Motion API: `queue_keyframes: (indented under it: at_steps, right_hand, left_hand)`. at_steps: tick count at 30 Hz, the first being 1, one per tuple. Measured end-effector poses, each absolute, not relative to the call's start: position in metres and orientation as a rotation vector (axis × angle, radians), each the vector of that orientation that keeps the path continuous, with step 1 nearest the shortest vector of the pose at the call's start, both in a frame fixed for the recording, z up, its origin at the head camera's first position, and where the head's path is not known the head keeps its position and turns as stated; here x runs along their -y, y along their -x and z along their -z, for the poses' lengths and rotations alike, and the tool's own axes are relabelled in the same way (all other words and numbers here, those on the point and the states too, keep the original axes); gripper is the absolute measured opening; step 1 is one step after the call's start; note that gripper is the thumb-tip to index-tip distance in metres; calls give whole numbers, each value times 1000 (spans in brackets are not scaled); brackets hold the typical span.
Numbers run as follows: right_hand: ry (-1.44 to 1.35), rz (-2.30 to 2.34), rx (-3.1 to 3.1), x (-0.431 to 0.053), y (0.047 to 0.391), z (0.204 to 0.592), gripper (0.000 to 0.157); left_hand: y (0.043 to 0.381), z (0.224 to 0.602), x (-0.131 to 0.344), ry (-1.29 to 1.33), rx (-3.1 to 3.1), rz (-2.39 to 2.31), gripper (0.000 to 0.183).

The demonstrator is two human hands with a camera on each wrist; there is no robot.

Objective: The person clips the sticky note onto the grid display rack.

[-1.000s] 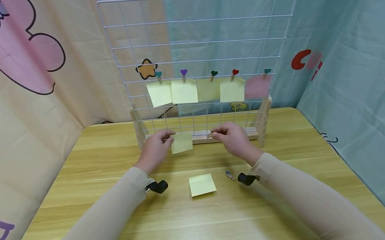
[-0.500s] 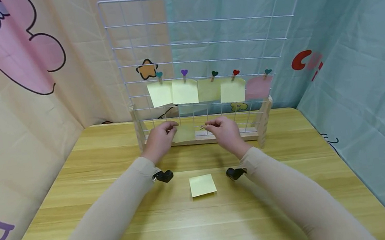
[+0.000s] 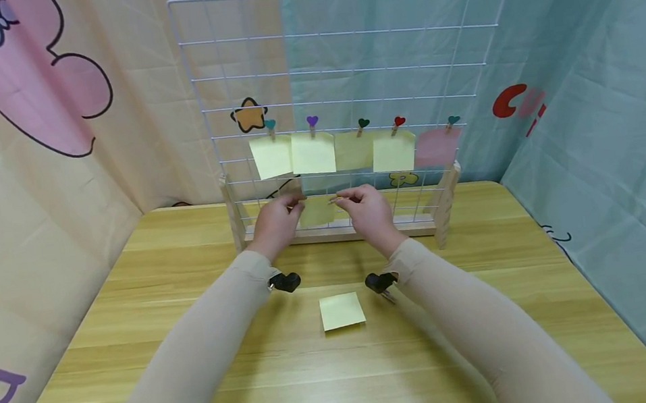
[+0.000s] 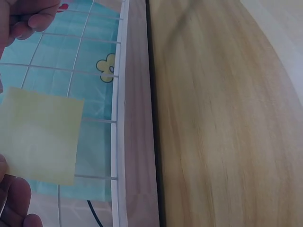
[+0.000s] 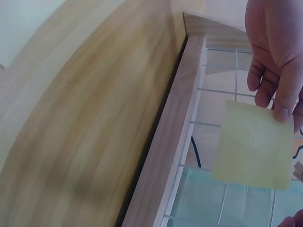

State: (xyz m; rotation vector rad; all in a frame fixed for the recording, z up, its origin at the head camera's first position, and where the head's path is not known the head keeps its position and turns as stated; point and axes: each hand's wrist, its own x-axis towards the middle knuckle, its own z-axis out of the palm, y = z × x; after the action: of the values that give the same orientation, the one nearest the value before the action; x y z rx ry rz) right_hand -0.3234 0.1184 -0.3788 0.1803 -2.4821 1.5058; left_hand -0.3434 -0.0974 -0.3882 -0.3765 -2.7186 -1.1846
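Note:
My left hand pinches a pale yellow sticky note near its upper left corner, thumb on the front. The note hangs flat in front of the lower part of a white wire grid rack. In the right wrist view, the left hand holds the sticky note by its edge. My right hand pinches a small wooden clothespin between thumb and fingertips, right at the note's upper right corner. Only fingertips of the right hand show in its own wrist view.
Several notes hang in a row on the grid, including a yellow note and a pink note, under heart-topped clothespins. The rack has a wooden base. On the table lie a yellow sticky note and another clothespin, partly hidden.
Both hands have moved forward and up toward the grid and closer together. The note has gone from over the table to the grid's lower bars, the clothespin up to its corner.

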Motion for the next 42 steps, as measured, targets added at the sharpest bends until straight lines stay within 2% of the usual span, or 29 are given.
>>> queue_keyframes:
  at_steps: [42]
  right_hand:
    - [-184, -1270, 2556, -92, 346, 376, 20]
  left_hand:
    - [351, 393, 95, 276, 2672, 1165, 28]
